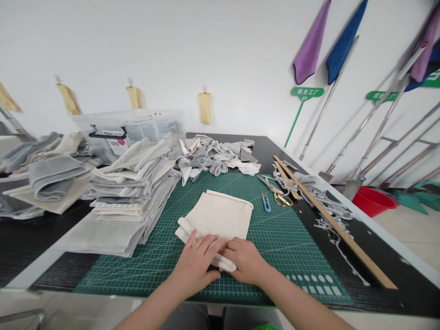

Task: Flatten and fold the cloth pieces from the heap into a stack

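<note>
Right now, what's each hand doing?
Left hand: on the cream cloth, fingers spread.
Right hand: on the cloth's near edge, fingers curled.

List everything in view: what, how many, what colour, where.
table: one, black, centre
mat: one, green, on table
worked cloth: one, cream, on mat
other cloths: many, grey and cream, left and behind
bin: one, clear, behind stack
snips: one, blue, mat's right
scissors: at least one, gold-handled, beside snips
strips: two, wooden, right
scraps: many, whitish, by strips
gloves: four, yellow, wall
hanging cloths: several, purple and blue, right
signs: three, green, right
poles: several, silvery, right
bucket: one, red, floor
hands: two, bare, on worked cloth
</note>
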